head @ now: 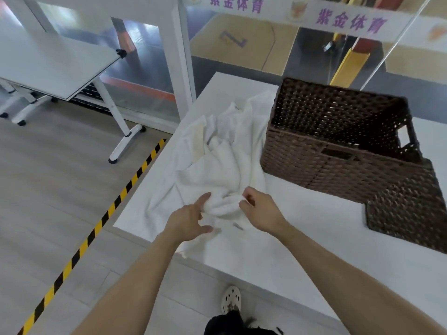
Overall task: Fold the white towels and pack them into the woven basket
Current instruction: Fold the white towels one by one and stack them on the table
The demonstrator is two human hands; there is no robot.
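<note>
Head view: you look down over both bare forearms at the near left corner of a white rectangular worktop (302,228).
White towels: the white towels (225,155) lie unfolded in one crumpled heap along the worktop's left edge, running from your hands up to the far end. How many there are in the heap cannot be told.
Left hand: your left hand (191,220) is spread open, with the forefinger straight and its tip touching the near fold of the heap. The thumb is stretched out to the right over the cloth, and this hand grips nothing.
Right hand: your right hand (258,207) has its fingers curled and pinches a bunched fold at the near end of the towels, just beside your left forefinger.
Basket: the dark brown woven basket (338,151) stands upright on the worktop just right of the heap, its left wall touching the cloth. Handle slots show in its near and right walls.
Panel: a flat dark brown woven panel (408,211) lies on the worktop against the basket's near right corner.
Floor: a yellow-and-black striped tape line (96,228) crosses the pale wood-look floor to your left.
Foot: a white perforated clog (231,299) shows below the worktop's near edge.
Beyond: a white folding table (48,61) stands tilted at the upper left.
</note>
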